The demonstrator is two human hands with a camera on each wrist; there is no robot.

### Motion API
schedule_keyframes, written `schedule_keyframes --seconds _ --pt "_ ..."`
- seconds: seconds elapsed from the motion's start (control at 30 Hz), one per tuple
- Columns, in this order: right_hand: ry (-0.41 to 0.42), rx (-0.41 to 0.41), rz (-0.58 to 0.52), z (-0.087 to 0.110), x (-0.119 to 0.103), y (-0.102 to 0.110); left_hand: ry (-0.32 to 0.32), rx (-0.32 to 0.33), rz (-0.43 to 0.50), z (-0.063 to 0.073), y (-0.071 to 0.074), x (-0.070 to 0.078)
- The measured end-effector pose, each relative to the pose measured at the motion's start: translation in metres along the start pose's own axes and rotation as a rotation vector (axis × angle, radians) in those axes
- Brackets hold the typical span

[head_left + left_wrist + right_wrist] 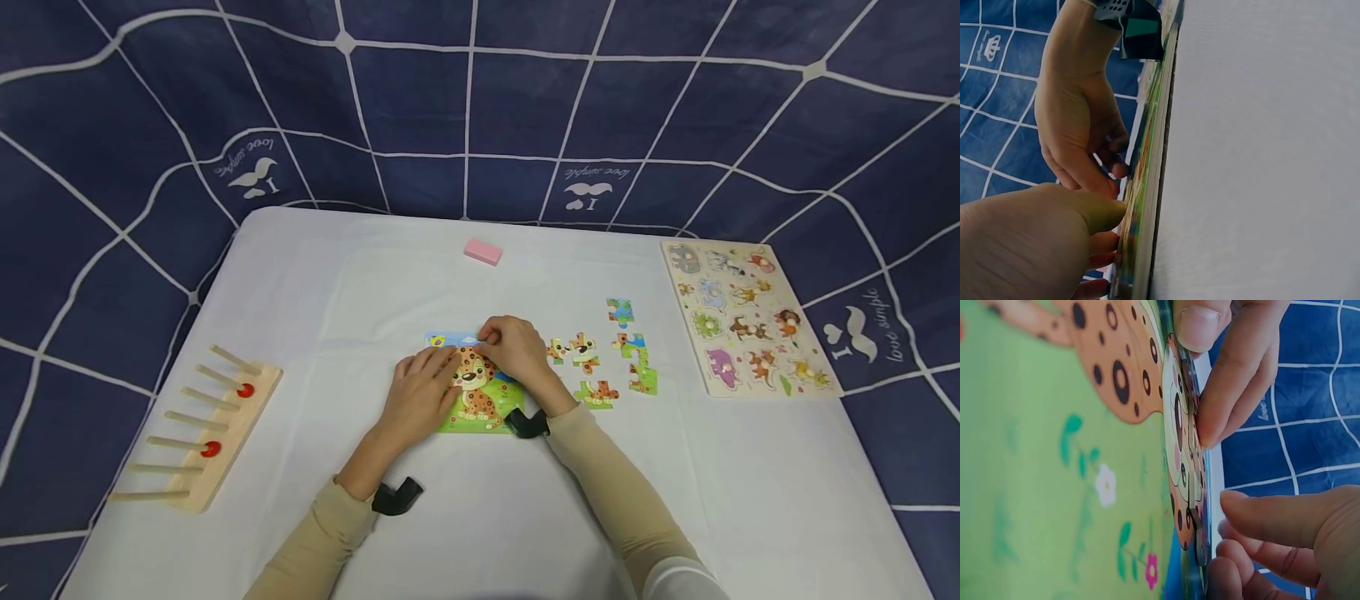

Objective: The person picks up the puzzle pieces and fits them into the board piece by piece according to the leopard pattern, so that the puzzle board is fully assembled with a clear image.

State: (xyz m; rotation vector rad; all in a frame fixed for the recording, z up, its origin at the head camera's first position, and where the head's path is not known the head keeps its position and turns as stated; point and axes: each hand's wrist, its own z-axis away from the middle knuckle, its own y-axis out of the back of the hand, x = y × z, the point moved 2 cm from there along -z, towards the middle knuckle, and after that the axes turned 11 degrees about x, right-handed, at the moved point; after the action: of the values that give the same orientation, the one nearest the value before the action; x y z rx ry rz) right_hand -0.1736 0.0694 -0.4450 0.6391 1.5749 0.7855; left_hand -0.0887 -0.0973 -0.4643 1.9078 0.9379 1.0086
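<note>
A leopard jigsaw puzzle point(480, 406) lies in its tray in front of the person, its green and blue picture partly covered by both hands. The left hand point(420, 394) rests over the left part, with its fingertips on the leopard's head. From the right, the right hand point(517, 350) reaches in with bent fingers at the puzzle's upper edge. In the right wrist view its thumb and fingers are apart beside the spotted head piece point(1200, 540), whose edge stands slightly raised. Nothing shows between the thumb and fingers.
Several loose puzzle pieces point(598, 394) lie right of the puzzle. An animal peg board point(693, 367) is at the far right. A wooden rack point(225, 467) with upright sticks and red rings stands left. Behind the puzzle is a pink block point(483, 252).
</note>
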Motion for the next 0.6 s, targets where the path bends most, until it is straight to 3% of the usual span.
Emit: schedule_keyframes --seconds 0.3,0.43,0.6 --pt "0.066 -0.053 -0.163 0.001 0.01 0.015 0.015 0.026 0.046 0.0 -0.006 -0.006" --pt "0.081 -0.021 -0.144 0.0 0.026 0.033 0.03 0.029 0.065 0.001 -0.008 -0.008" --pt "0.032 0.022 -0.11 -0.002 0.049 0.061 0.037 0.032 0.071 0.003 -0.008 -0.009"
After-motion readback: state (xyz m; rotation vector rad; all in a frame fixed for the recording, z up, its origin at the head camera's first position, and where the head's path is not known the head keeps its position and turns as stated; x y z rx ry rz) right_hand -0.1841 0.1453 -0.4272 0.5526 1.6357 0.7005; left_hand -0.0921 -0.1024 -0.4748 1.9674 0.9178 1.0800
